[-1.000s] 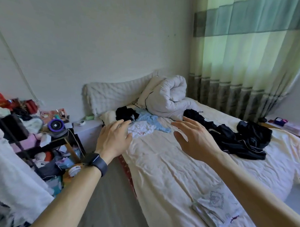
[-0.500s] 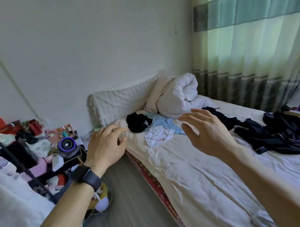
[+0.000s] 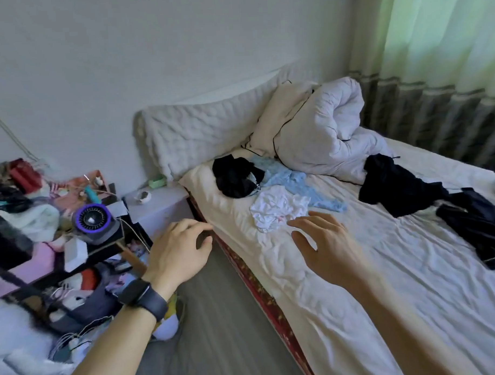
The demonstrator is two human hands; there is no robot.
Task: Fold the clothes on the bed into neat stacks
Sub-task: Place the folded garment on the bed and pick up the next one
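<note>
brought closer since before, the right hand point(image 3: 325, 249) is held released, fingers spread, just beside the white garment point(image 3: 275, 207) on the bed point(image 3: 383, 266); the left hand point(image 3: 178, 250) is kept loosely curled, grasping nothing, at the bed's edge.

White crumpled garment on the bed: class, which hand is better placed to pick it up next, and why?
Right. The right hand is open above the sheet, fingertips just short of the white crumpled garment. The left hand, fingers loosely curled, sits at the bed edge over the floor, farther away.
</note>
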